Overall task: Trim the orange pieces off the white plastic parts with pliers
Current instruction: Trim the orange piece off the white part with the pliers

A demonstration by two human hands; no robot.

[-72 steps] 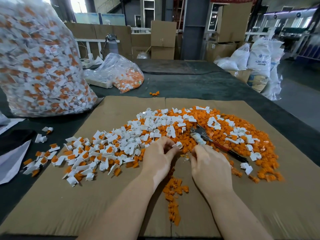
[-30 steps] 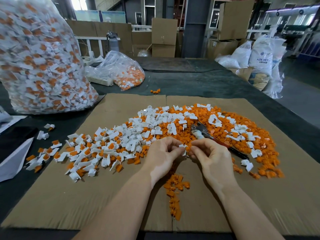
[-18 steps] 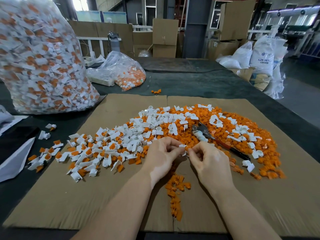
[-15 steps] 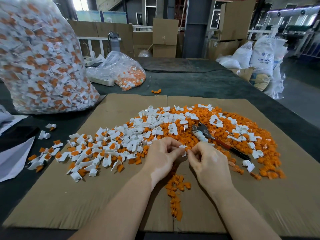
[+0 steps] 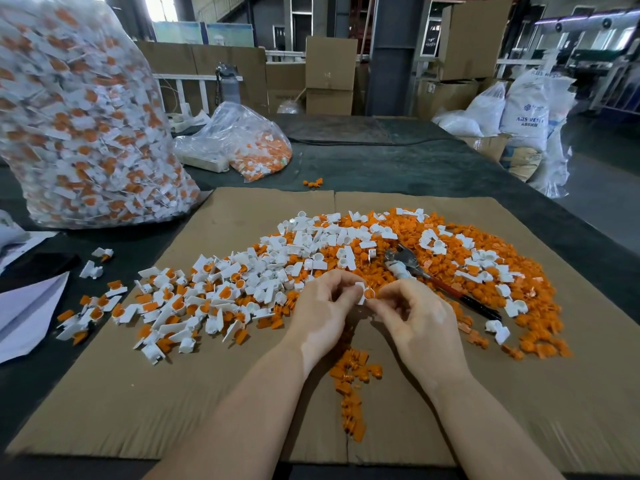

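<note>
At far left a tall clear plastic sack (image 5: 79,126) bulges with untrimmed white-and-orange parts, too many to count, and one smaller clear bag (image 5: 242,140) of mostly orange bits lies behind the flat brown cardboard sheet (image 5: 138,393). On the sheet's left half spreads a loose heap of white plastic parts with orange inserts (image 5: 194,299), dozens at least. Compared with a couple of seconds ago, when the hands were apart and low on the pile, they have now met above the cardboard: the left hand (image 5: 322,306) pinches one small white plastic part (image 5: 360,293) while the right hand (image 5: 415,313) pinches its orange piece (image 5: 370,292) at the fingertips. That suggests this piece is being worked off by hand. The single pair of red-handled steel pliers (image 5: 429,278) lies unheld just right of the hands, on the wide heap of loose orange offcuts (image 5: 491,271). One narrow trail of orange scraps (image 5: 349,382) lies between the wrists.
</note>
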